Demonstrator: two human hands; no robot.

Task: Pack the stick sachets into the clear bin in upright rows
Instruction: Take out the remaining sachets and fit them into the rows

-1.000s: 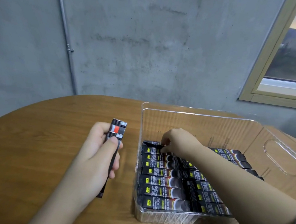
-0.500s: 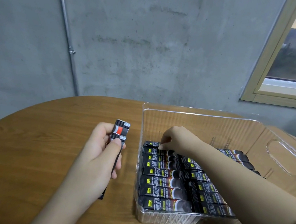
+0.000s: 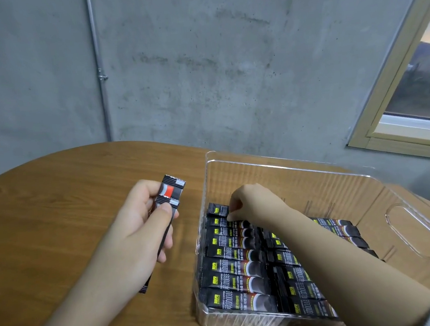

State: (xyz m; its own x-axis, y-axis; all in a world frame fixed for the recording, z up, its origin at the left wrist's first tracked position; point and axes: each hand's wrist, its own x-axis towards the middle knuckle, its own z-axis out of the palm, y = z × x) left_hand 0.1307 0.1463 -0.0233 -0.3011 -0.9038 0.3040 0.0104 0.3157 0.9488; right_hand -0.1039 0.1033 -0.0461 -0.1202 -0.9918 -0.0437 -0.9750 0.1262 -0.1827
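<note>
The sachets (image 3: 244, 262) lie packed in rows inside the clear bin (image 3: 363, 182), filling its near and left part. The right hand (image 3: 249, 201) reaches in, its fingertips pinching at a sachet by the far-left corner. The left hand (image 3: 140, 220) holds a spare bundle (image 3: 171, 193) in a closed grip over the table (image 3: 55, 204), just beside the bin's left wall. Pressing there could likely tip neighbouring sachets out of line. Open room remains along the bin's far and right sides, near the handle cutout (image 3: 412, 230).
</note>
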